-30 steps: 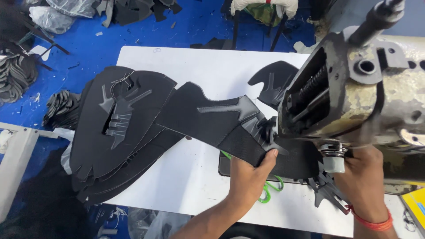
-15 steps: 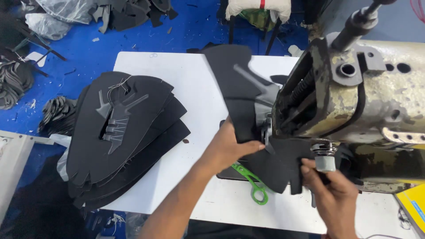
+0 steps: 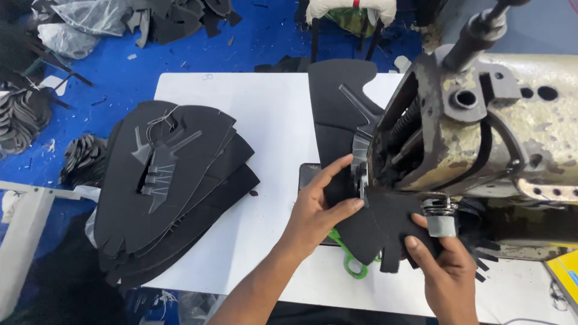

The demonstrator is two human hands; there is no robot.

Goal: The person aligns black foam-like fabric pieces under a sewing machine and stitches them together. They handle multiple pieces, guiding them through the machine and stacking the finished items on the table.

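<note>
My left hand (image 3: pixel 318 207) presses on a black shoe-upper piece (image 3: pixel 343 114) that lies across the white table (image 3: pixel 271 114) and runs under the head of the worn sewing machine (image 3: pixel 481 126). Thumb and fingers of that hand pinch the piece next to the needle area. My right hand (image 3: pixel 448 268) grips the near, notched end of the same black piece from below, just under the machine's metal presser part (image 3: pixel 439 210).
A stack of black cut upper pieces (image 3: pixel 168 180) lies on the table's left. Green-handled snips (image 3: pixel 352 262) rest under the piece near my hands. More black scraps (image 3: pixel 24 114) litter the blue floor. A yellow thing (image 3: pixel 566 274) sits at the right edge.
The black piece has swung away from me, its long end now pointing toward the table's far edge. My left hand shifted right toward the needle; my right hand stayed under the machine.
</note>
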